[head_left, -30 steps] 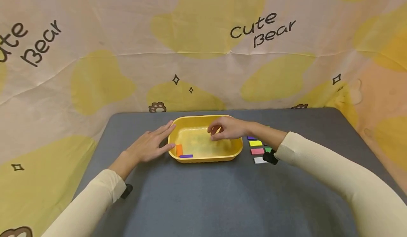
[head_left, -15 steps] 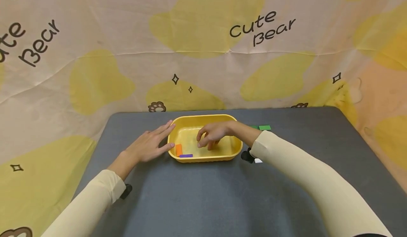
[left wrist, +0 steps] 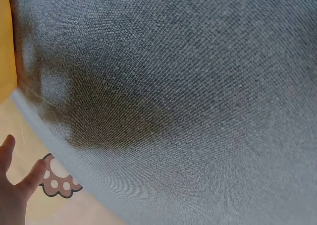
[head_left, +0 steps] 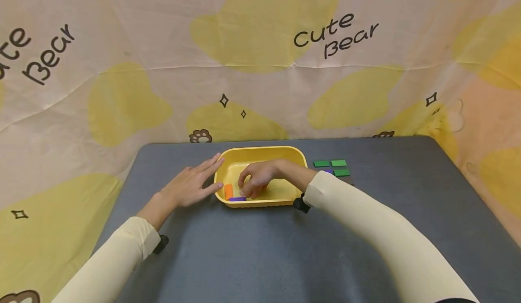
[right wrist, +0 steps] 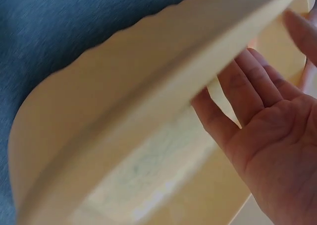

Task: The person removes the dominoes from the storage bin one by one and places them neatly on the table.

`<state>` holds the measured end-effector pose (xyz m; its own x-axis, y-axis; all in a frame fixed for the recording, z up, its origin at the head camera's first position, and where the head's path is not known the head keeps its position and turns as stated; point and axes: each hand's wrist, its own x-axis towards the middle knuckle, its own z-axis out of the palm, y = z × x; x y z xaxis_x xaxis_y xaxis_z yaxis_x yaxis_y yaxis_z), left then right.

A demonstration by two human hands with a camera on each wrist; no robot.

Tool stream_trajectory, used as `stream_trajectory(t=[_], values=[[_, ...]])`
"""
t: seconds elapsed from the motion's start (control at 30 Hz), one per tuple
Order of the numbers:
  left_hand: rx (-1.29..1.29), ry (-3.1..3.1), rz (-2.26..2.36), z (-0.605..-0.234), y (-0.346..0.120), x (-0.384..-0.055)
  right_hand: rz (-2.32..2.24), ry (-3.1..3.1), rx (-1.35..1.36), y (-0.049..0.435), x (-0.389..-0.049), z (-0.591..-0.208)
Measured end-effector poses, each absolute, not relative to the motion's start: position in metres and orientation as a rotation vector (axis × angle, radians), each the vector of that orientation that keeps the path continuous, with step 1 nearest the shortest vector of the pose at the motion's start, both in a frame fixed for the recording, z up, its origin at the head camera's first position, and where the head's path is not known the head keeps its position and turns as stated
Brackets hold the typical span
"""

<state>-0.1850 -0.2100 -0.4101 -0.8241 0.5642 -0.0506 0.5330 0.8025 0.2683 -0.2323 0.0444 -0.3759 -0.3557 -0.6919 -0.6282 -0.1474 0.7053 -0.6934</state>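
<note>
A yellow plastic tray (head_left: 277,203) stands toward the back of the table. Inside its left end lie an orange block (head_left: 228,191) and a purple block (head_left: 238,199). My right hand (head_left: 258,177) reaches down into the tray, fingertips close to these two blocks; no held thing shows. In the right wrist view this hand (right wrist: 277,136) has its thumb apart from bent, relaxed fingers, some tips hidden behind the tray wall. With fingers spread, my left hand (head_left: 190,185) rests on the tray's left rim; the left wrist view catches only part of that hand (left wrist: 17,190).
Right of the tray lie several flat blocks, including green ones (head_left: 342,172) and a purple one partly hidden by my right sleeve. The grey cloth-covered table (head_left: 244,248) meets a printed fabric backdrop (head_left: 260,104) behind.
My right hand has moved left and down inside the tray, toward the orange and purple blocks. The right forearm now covers most of the nearer blocks outside. My left hand stays put.
</note>
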Motion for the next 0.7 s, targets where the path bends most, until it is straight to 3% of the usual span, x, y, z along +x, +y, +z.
stream_trajectory(t=[0.7], values=[[0.895, 2.867, 0.385, -0.410, -0.211, -0.185, -0.695, 1.962, -0.770, 0.013, -0.226, -0.382]])
